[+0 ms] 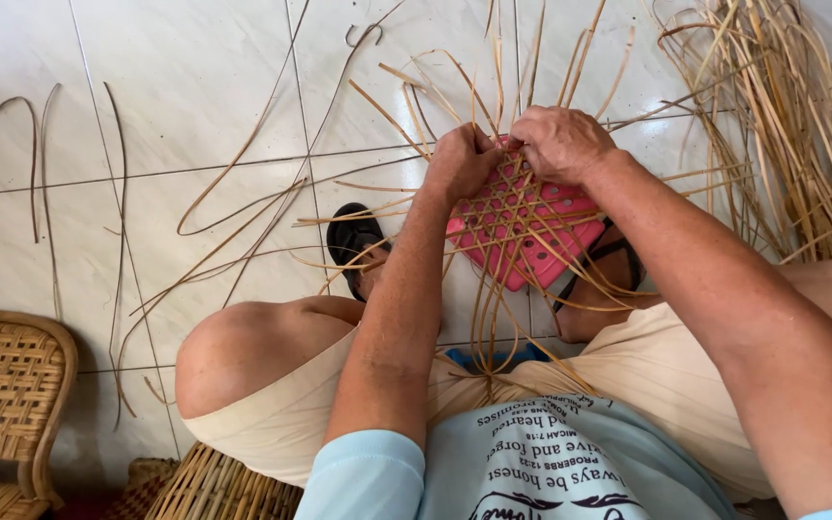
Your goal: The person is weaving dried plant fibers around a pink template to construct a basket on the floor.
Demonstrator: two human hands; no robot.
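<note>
Hands (512,154) on lattice-woven cane strips (517,217)

Glossy white tiled floor (195,87); woven rattan chair (2,404).

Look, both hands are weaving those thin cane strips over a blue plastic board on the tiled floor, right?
Not quite: the board is pink, not blue. The head view shows both the left hand and the right hand working thin cane strips over that pink plastic board with holes, above the tiled floor.
</note>
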